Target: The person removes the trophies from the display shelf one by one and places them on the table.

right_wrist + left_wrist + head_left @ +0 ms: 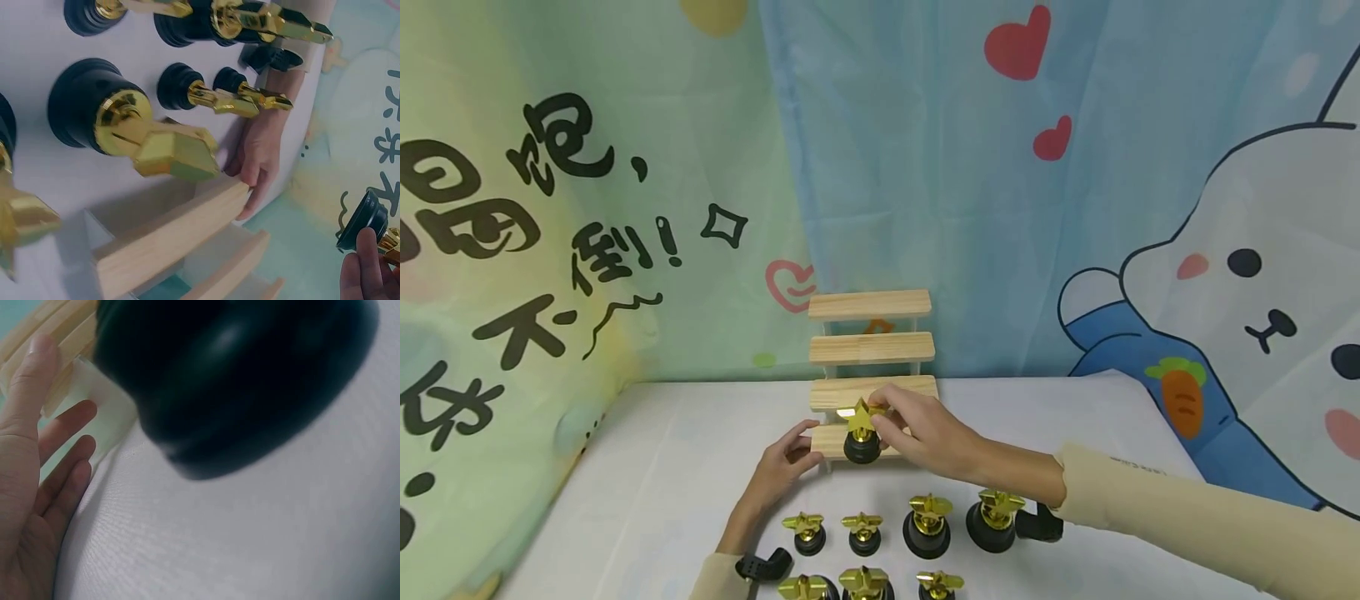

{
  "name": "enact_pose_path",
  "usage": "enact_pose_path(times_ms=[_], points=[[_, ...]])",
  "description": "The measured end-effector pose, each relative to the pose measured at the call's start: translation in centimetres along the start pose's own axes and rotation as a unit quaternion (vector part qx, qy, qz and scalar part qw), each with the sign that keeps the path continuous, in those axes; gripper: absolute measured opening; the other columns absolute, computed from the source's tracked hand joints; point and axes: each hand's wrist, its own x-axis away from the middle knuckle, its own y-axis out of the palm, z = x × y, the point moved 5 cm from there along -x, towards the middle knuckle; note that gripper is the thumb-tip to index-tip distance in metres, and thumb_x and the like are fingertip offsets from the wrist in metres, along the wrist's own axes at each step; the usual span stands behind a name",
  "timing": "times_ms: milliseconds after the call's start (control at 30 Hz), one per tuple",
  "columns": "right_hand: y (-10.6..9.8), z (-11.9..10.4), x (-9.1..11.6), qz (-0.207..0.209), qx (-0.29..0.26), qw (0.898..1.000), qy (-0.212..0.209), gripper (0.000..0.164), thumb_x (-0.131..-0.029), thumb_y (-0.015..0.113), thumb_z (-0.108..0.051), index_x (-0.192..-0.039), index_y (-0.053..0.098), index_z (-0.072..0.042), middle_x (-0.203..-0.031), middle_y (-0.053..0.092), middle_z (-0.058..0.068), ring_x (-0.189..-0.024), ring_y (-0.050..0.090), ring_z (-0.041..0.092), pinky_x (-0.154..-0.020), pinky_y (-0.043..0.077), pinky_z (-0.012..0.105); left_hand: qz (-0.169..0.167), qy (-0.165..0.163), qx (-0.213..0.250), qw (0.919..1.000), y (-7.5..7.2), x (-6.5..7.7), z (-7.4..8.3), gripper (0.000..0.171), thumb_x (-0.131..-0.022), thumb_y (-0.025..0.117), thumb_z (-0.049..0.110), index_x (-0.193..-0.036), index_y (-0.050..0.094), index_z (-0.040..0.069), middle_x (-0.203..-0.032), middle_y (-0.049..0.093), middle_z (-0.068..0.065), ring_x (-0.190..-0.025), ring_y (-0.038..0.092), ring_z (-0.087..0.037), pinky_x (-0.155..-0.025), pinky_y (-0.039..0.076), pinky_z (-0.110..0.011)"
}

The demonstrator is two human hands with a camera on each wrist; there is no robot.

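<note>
My right hand [928, 429] pinches a gold star trophy [861, 448] with a round black base. The trophy is upright in front of the lowest step of a tiered wooden display rack [872, 348]. In the right wrist view its black base [364, 220] shows beside the fingers [370, 265]. My left hand [781, 468] is at the left end of that lowest step. In the left wrist view, this hand's fingers [74, 424] are loosely extended beside the rack's clear side panel [103, 394]; firm contact cannot be told.
Several more star trophies [927, 529] of differing sizes stand in rows on the white tabletop [677, 467] before the rack. A large black base [237, 387] fills much of the left wrist view. Behind the rack hangs a printed curtain [925, 200].
</note>
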Motion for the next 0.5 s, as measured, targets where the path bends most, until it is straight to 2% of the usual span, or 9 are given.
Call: enact_pose_path(times_ms=[133, 300, 500], points=[[0.1, 0.4, 1.1, -0.007, -0.001, 1.0, 0.016, 0.02, -0.103, 0.046, -0.018, -0.118, 0.054, -0.007, -0.101, 0.064, 0.006, -0.073, 0.062, 0.0, -0.065, 0.054, 0.024, 0.004, 0.008, 0.003, 1.0, 0.0, 0.0, 0.0, 0.058, -0.088, 0.071, 0.019, -0.138, 0.049, 0.0, -0.111, 0.071, -0.017, -0.101, 0.067, -0.015, -0.089, 0.053, -0.021], [0.0, 1.2, 2.8, -0.005, -0.001, 0.999, 0.036, 0.021, -0.103, 0.046, -0.018, -0.119, 0.053, -0.007, -0.107, 0.063, 0.007, -0.075, 0.062, 0.001, -0.069, 0.054, 0.024, 0.01, 0.014, 0.003, 0.9998, -0.1, -0.1, -0.2, 0.058, -0.088, 0.072, 0.02, -0.138, 0.05, 0.001, -0.11, 0.072, -0.015, -0.099, 0.067, -0.011, -0.088, 0.053, -0.022], [-0.3, 2.6, 5.6, 0.012, 0.0, 0.998, 0.055, 0.021, -0.103, 0.047, -0.015, -0.12, 0.053, -0.005, -0.103, 0.065, 0.006, -0.074, 0.064, 0.003, -0.07, 0.055, 0.025, 0.009, 0.028, 0.004, 0.9996, 0.0, 0.0, -0.3, 0.056, -0.088, 0.071, 0.018, -0.137, 0.051, 0.002, -0.109, 0.072, -0.016, -0.098, 0.068, -0.013, -0.086, 0.054, -0.022]])
